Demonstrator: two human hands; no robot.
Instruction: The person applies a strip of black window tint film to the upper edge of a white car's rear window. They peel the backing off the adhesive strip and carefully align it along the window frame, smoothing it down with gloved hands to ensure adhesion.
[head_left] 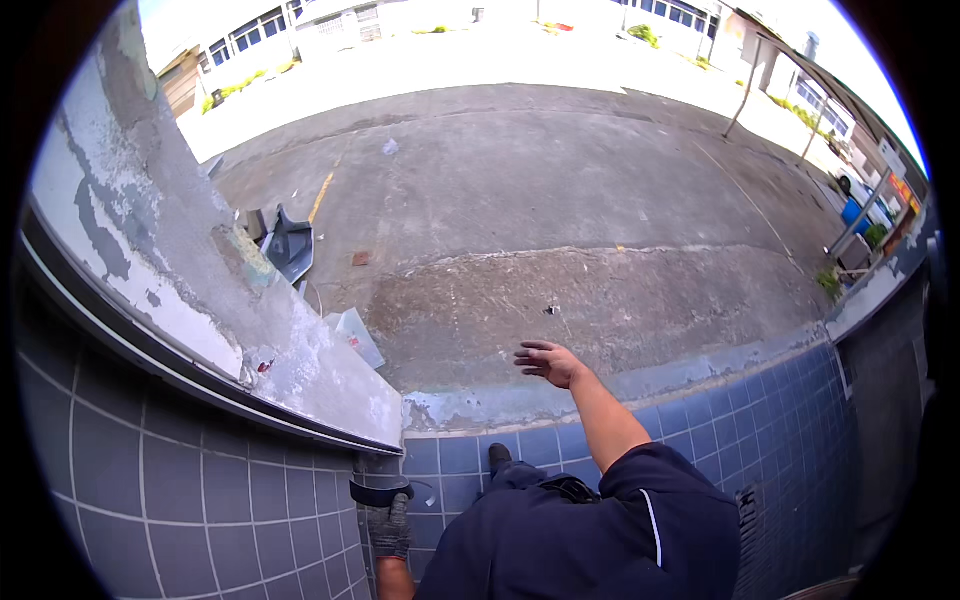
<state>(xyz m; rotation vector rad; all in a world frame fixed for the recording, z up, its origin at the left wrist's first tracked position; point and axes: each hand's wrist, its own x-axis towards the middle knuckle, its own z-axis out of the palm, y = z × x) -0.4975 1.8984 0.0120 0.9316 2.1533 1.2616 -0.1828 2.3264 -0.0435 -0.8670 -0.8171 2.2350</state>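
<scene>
My right hand (548, 362) is stretched out ahead over the doorway sill, its fingers extended and a little apart, with nothing in them. Its fingertips look dark. Low on the left, my left hand (390, 530) wears a dark grey knit glove. Its fingers are closed at a dark, curved, band-like thing (381, 493) beside the tiled wall; its exact kind does not show. A pale, clear loop (426, 494) shows just to the right of that thing, above the blue floor tiles.
Peeling plaster covers the door jamb (290, 340) on my left. Beyond the worn sill (500, 405) spreads a concrete yard (560, 190). Near the jamb lie a grey plastic piece (290, 246) and a whitish plastic sheet (358, 338). A floor grate (750, 515) and a blue barrel (854, 216) are on the right.
</scene>
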